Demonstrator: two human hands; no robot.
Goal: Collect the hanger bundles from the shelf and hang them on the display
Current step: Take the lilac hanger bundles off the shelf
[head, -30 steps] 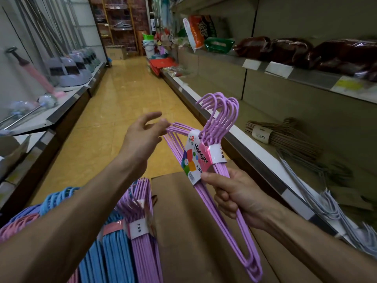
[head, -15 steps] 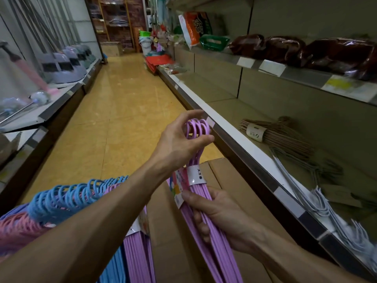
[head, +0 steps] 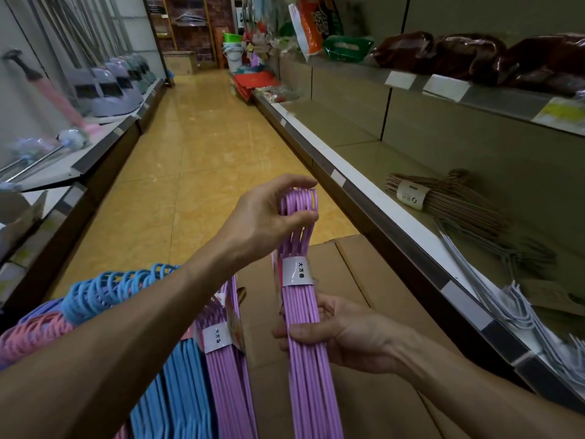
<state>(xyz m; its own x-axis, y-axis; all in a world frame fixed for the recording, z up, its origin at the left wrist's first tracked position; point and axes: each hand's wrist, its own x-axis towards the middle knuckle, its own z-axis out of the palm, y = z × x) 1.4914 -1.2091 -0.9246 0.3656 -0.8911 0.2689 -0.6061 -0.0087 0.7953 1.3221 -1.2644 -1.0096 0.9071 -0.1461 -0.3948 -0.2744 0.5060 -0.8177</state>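
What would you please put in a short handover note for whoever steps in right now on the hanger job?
Left hand: pinches the hook ends of the purple plastic hanger bundle with the white paper band.
Right hand: grips the same bundle lower down, below the band; it is held upright over the brown cardboard box.
Already hanging at lower left: a second purple bundle, blue plastic hangers, pink plastic hangers.
On the right-hand shelf: brown hanger bundle and white wire hangers.
Left to do: hang the held bundle, then fetch the rest.
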